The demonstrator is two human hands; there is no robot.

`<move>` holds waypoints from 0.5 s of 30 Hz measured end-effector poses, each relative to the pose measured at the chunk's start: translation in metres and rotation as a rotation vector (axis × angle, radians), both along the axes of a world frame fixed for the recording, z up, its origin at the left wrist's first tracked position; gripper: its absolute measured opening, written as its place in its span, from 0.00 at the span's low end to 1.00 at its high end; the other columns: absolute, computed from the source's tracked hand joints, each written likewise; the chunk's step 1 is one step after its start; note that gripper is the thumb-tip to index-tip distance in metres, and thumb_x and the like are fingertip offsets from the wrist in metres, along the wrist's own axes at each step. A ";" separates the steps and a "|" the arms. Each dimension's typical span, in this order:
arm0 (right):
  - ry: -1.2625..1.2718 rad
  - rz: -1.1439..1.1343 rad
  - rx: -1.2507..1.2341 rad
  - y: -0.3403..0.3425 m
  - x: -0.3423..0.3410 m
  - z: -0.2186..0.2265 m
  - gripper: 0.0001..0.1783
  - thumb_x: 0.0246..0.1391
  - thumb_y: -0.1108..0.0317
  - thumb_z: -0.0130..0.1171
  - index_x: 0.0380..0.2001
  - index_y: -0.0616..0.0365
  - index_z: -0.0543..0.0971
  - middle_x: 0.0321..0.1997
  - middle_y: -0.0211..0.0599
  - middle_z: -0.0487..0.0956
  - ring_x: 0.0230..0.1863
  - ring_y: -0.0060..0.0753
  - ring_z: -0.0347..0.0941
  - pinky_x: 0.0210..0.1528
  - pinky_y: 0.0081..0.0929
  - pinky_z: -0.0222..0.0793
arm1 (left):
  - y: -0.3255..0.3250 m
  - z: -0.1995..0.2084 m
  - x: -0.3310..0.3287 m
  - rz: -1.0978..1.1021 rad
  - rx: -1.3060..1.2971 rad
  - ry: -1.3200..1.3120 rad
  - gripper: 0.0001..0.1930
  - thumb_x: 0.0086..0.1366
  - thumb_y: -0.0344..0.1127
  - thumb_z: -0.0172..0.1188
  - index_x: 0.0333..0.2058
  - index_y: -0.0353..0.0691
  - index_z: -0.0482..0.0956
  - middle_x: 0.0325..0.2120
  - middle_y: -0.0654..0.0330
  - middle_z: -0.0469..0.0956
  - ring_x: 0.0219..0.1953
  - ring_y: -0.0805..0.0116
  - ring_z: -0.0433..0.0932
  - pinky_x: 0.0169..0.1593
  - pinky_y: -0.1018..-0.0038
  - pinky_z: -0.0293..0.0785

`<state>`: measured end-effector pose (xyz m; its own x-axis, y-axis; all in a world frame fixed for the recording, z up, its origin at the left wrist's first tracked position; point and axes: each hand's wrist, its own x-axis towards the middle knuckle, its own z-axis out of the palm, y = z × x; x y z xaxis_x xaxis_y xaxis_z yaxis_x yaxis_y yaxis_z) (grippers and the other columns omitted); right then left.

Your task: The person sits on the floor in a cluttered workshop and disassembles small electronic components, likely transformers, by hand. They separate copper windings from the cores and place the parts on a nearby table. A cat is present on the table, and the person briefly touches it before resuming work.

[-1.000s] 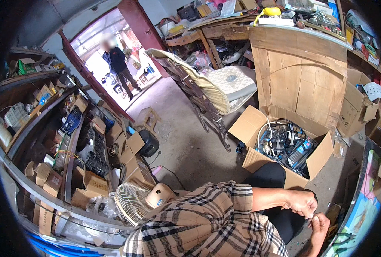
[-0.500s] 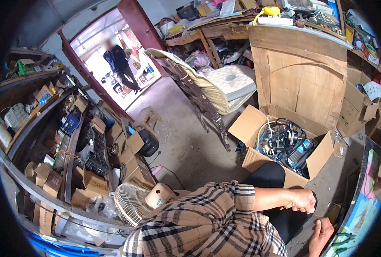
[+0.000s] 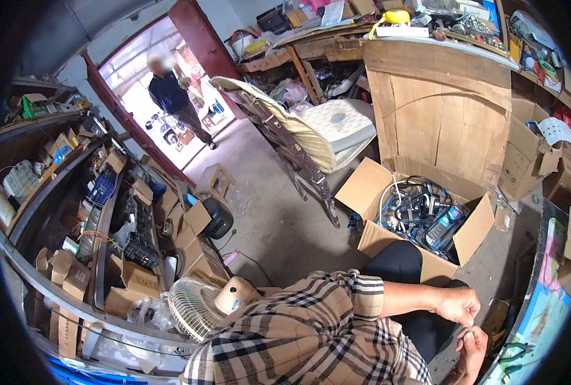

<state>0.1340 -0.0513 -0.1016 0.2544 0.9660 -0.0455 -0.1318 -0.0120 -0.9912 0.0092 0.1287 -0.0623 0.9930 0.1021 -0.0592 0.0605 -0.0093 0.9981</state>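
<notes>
My left hand (image 3: 457, 305) reaches out from a plaid sleeve and is closed, thumb and fingers pinched together. Just below it, my right hand (image 3: 472, 347) comes up from the lower edge with its fingers bent into a pinch. The fingertips of both hands meet or nearly meet over my dark-trousered leg (image 3: 395, 264). Whatever is between them is too small to make out. Closest to my right hand is a dark pliers-like tool (image 3: 516, 351) on a colourful board (image 3: 542, 321).
Ahead stands an open cardboard box (image 3: 474, 237) full of cables and a blue bottle (image 3: 445, 226). A fan (image 3: 195, 308) and cluttered shelves (image 3: 99, 212) are at left. A folded ladder (image 3: 292, 151) leans by a cushioned chair (image 3: 346, 125). A person (image 3: 173, 96) is in the doorway.
My right hand has risen toward my left, and their fingertips have come together. The person in the doorway has shifted and is nearer.
</notes>
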 end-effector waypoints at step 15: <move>-0.299 -0.191 -0.053 -0.007 0.001 0.022 0.11 0.57 0.66 0.56 0.25 0.62 0.76 0.21 0.25 0.71 0.20 0.15 0.63 0.23 0.16 0.59 | 0.000 -0.012 0.005 -0.022 -0.171 0.358 0.06 0.52 0.27 0.64 0.21 0.36 0.76 0.13 0.64 0.70 0.13 0.79 0.62 0.15 0.78 0.51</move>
<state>0.1351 -0.0583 -0.0794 0.4401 0.8979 0.0090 0.1587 -0.0680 -0.9850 0.0141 0.1291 -0.0747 0.9082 0.0396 -0.4166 0.4068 0.1499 0.9011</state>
